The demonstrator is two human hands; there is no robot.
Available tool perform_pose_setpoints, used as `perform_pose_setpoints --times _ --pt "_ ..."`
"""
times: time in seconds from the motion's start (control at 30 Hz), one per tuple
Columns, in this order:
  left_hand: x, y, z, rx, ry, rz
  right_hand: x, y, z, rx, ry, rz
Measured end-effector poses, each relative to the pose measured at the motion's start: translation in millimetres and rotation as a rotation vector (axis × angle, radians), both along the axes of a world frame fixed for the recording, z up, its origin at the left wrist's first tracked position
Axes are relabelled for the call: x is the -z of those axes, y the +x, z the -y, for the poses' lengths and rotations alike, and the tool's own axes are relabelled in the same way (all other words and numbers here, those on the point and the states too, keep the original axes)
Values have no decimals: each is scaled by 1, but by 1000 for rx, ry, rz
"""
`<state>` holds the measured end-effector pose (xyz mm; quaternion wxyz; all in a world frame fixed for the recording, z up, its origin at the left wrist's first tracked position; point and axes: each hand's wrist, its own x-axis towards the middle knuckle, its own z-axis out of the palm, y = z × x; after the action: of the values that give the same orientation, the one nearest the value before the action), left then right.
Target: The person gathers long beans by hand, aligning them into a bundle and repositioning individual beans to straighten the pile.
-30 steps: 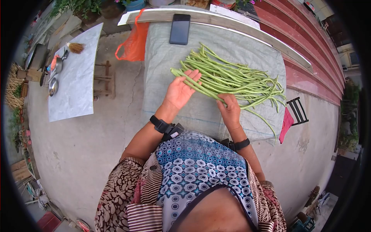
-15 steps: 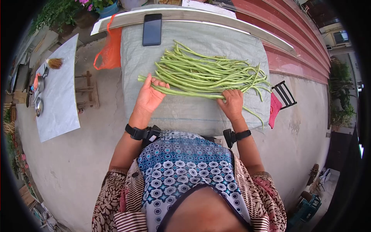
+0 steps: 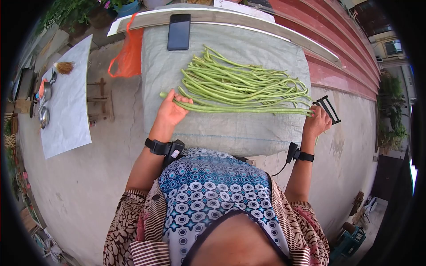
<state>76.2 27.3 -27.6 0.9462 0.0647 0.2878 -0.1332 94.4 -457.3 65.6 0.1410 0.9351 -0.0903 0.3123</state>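
Note:
A pile of long green beans [image 3: 244, 84] lies lengthwise on a table covered with a grey-green woven sheet [image 3: 213, 133]. Along the pile's near side runs a small bundle of long beans [image 3: 248, 109], stretched between my two hands. My left hand [image 3: 174, 109] is closed round the bundle's left end, palm up, with short tips poking out past it. At the table's right edge, my right hand [image 3: 317, 121] grips the other end with bent fingers. A bean end hangs below that hand. Each wrist wears a black strap with a small device.
A phone [image 3: 179, 32] lies at the table's far left, before a long board [image 3: 222, 17]. An orange plastic bag [image 3: 128, 55] hangs at the left edge. Further left stands a side table [image 3: 66, 119] with a small brush [image 3: 64, 67]. Red steps [image 3: 337, 66] rise behind right.
My right hand has slid right along the beans, from mid-length to their right end past the table edge. My left hand has stayed nearly in place, still holding the left end.

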Motion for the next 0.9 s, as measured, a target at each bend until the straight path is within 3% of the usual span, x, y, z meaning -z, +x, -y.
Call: perform_pose_setpoints --times 0.2,0.3,0.37,0.43,0.53,0.7,0.8,0.9 --pt "4 -4 -3 72 118 -91 34 -10 12 305 82 -584" --pt "6 -8 -4 111 172 -135 35 -7 -15 30 224 -433" --pt "2 -12 0 125 230 -189 17 -7 -71 -346 570 -387" --pt "2 -13 1 155 306 -178 6 -18 -133 -601 626 -492" --pt "-4 -15 2 183 401 -198 29 -23 -190 -951 492 -522" --pt "-10 -22 2 227 426 -182 55 -19 -246 -988 413 -532" --pt "-14 -27 3 244 436 -158 64 -14 -258 -882 349 -627" --pt "-19 -32 4 254 465 -118 66 -14 -259 -885 445 -616"
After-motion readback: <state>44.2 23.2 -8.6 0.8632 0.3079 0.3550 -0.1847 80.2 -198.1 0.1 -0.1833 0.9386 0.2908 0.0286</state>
